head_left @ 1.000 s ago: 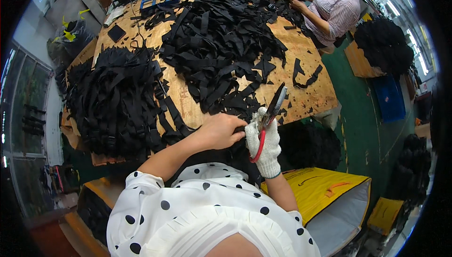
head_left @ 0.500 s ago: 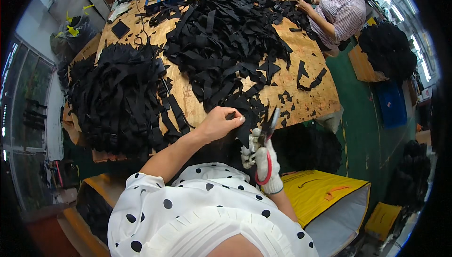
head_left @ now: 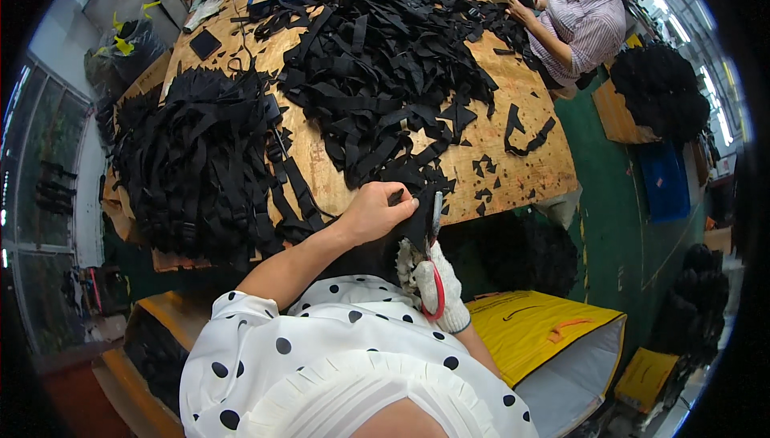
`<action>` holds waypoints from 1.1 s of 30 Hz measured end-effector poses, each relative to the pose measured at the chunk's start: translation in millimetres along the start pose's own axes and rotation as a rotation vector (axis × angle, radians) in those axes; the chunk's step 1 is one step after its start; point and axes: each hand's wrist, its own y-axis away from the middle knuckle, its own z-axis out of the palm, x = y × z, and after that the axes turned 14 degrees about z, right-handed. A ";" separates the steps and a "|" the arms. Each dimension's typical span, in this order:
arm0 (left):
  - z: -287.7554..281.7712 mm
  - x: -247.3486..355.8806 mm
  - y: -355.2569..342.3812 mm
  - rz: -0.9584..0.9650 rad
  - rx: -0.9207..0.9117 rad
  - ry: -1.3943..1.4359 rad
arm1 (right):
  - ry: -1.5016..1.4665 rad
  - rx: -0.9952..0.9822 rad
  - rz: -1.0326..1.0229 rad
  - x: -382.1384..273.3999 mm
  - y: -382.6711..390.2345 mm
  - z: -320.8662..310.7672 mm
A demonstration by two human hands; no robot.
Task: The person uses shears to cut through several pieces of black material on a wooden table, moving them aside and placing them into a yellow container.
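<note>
My bare left hand [head_left: 375, 213] is closed at the table's near edge, thumb and forefinger pinching a piece of black fabric [head_left: 419, 225] that hangs down beside it. In a white knit glove with dirty fingertips, my right hand [head_left: 443, 289] grips red-handled scissors [head_left: 436, 221]. Their blades point up and away from me, right against the right side of the fabric. Whether the fabric lies between the blades cannot be made out. Just beyond my hands spreads a large heap of black straps and fabric pieces [head_left: 385, 77].
Another bundle of black straps with buckles [head_left: 196, 161] hangs over the wooden table's [head_left: 529, 169] left edge. Small black offcuts [head_left: 484, 167] lie at right. A yellow bag [head_left: 537, 326] stands open beside my right arm. Across the table, a person [head_left: 573, 29] in a striped shirt handles black pieces.
My right hand has moved left with the scissors, bringing the blades from apart, right of the fabric, up against it and closer together. My left hand has stayed almost in place.
</note>
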 end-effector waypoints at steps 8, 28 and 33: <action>5.5 -2.9 0.5 0.063 -0.012 -0.037 | -0.050 0.049 -0.129 8.4 -4.3 4.8; 7.7 -1.6 0.6 0.018 -0.060 0.028 | -0.289 0.018 -0.209 13.2 -8.4 10.8; 7.0 -0.8 0.0 -0.044 -0.089 0.035 | -0.522 -0.179 0.056 1.2 3.5 9.0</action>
